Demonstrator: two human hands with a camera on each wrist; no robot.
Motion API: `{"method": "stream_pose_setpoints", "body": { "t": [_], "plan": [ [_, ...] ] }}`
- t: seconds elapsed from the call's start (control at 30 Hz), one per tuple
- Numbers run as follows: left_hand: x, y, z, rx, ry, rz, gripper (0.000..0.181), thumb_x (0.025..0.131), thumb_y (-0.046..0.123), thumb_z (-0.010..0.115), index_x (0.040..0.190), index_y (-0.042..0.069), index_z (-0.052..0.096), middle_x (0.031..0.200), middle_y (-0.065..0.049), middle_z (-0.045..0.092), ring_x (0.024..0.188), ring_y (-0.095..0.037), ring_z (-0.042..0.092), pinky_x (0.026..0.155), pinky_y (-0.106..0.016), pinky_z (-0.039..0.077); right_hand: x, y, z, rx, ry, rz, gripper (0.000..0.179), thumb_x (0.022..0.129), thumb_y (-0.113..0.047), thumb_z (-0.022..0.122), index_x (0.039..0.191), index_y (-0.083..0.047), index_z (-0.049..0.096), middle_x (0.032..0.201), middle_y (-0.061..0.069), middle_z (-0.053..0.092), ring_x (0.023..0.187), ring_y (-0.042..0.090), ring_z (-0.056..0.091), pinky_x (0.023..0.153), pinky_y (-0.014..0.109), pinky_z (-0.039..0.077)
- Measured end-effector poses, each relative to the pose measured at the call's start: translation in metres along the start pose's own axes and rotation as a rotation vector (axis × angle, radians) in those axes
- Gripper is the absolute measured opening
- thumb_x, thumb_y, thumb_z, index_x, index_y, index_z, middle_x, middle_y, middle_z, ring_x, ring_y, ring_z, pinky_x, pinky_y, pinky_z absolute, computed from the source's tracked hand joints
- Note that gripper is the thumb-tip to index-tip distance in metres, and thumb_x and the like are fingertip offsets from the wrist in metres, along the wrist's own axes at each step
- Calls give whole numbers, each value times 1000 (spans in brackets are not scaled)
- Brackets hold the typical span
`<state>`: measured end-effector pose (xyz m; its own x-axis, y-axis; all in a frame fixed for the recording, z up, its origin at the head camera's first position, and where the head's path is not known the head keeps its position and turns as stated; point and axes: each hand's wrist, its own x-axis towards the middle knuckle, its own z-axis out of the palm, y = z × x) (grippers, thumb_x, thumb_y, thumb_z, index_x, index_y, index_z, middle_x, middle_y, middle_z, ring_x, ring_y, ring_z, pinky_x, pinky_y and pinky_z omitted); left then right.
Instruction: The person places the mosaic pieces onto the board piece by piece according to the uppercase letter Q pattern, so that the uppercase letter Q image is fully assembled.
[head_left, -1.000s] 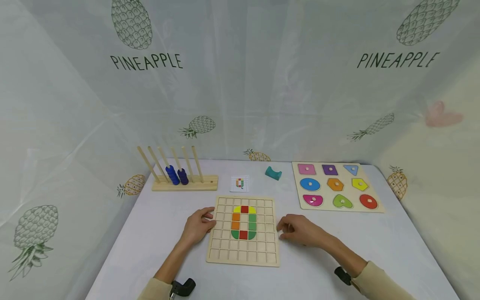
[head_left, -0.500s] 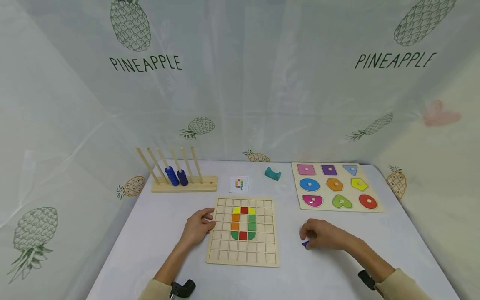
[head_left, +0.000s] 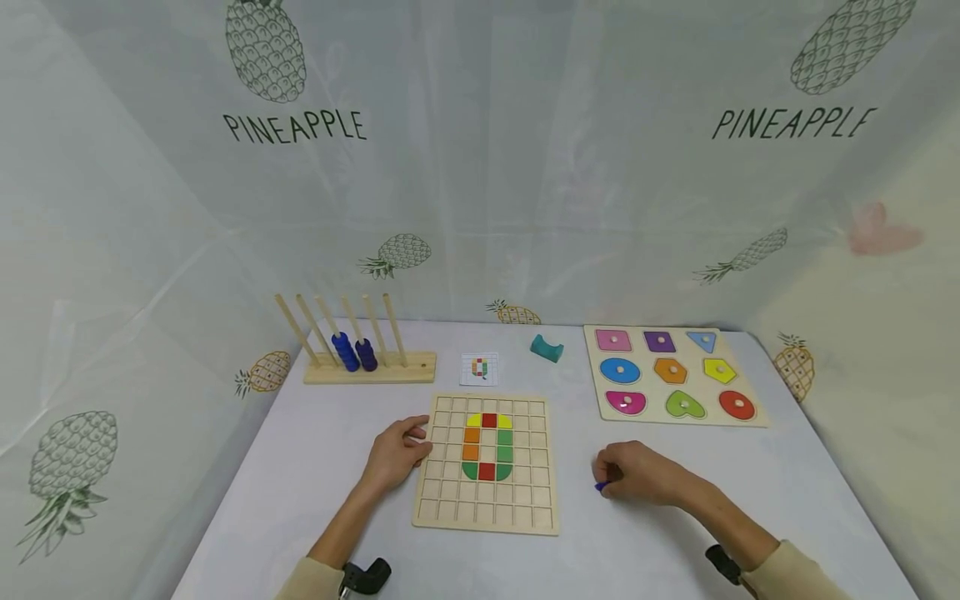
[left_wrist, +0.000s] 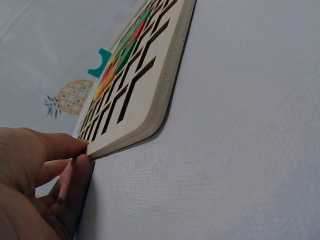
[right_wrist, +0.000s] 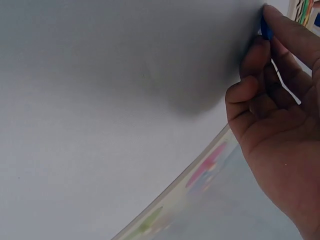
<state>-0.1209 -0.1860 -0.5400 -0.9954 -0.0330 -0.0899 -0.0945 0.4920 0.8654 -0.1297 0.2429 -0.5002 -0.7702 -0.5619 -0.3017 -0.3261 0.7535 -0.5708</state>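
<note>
A wooden grid board [head_left: 485, 506] lies flat on the table, with red, yellow, orange and green pieces [head_left: 487, 472] set in a ring in its slots. My left hand [head_left: 394, 457] touches the board's left edge; in the left wrist view its fingertips [left_wrist: 82, 145] meet the edge near a rounded corner. To the right of the board, my right hand [head_left: 643, 473] pinches a small blue-purple tile [head_left: 601, 486] between thumb and finger, low over the table. Only part of this tile [right_wrist: 266, 29] shows in the right wrist view, so its full shape is hidden.
Behind the board lies a small pattern card [head_left: 479, 368]. A wooden peg stand [head_left: 397, 373] with blue and purple beads is at the back left. A teal curved block [head_left: 547, 348] and a shape puzzle board [head_left: 645, 408] with knobbed pieces lie at the back right.
My right hand has moved away from the board's right edge to the right and now pinches the blue-purple tile, which came into view half a second ago. My left hand has stayed put.
</note>
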Motion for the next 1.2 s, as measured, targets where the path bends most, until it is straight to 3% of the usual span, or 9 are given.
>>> {"method": "stream_pose_setpoints", "body": {
  "t": [0.17,0.37,0.73,1.07,1.2],
  "plan": [
    [-1,2,-1,-4,1,-4,49,85,7,76,133,4,64,101,-7,64,83,-14,68,59,-24,58,2,-6,0,9,-1,-21,18,85,-20,81,90,-26,65,77,-9,57,77,8,54,65,22,50],
    [-1,1,0,-6,2,-7,50,85,8,76,133,4,64,102,-7,64,83,-14,68,59,-24,58,5,-10,4,91,-31,-52,13,89,-20,77,99,-25,71,78,-9,59,76,9,56,65,22,50],
    [0,0,0,15,2,-5,49,86,9,75,134,6,63,103,-6,65,86,-15,68,61,-23,58,30,-38,21,242,-49,-214,10,95,-22,71,104,-20,72,77,-10,58,75,4,56,64,19,48],
    [-3,4,-1,1,-4,-5,49,86,8,75,134,3,63,103,-8,65,84,-15,68,60,-24,57,54,-74,41,292,-58,-197,9,93,-22,73,101,-19,72,75,-9,61,72,5,56,62,18,48],
    [-3,4,-1,10,-1,-4,49,86,8,75,133,4,63,102,-7,64,84,-15,68,60,-23,57,60,-84,50,261,-49,-210,5,92,-20,73,97,-18,73,74,-11,61,69,2,54,60,17,47]
  ]
}}
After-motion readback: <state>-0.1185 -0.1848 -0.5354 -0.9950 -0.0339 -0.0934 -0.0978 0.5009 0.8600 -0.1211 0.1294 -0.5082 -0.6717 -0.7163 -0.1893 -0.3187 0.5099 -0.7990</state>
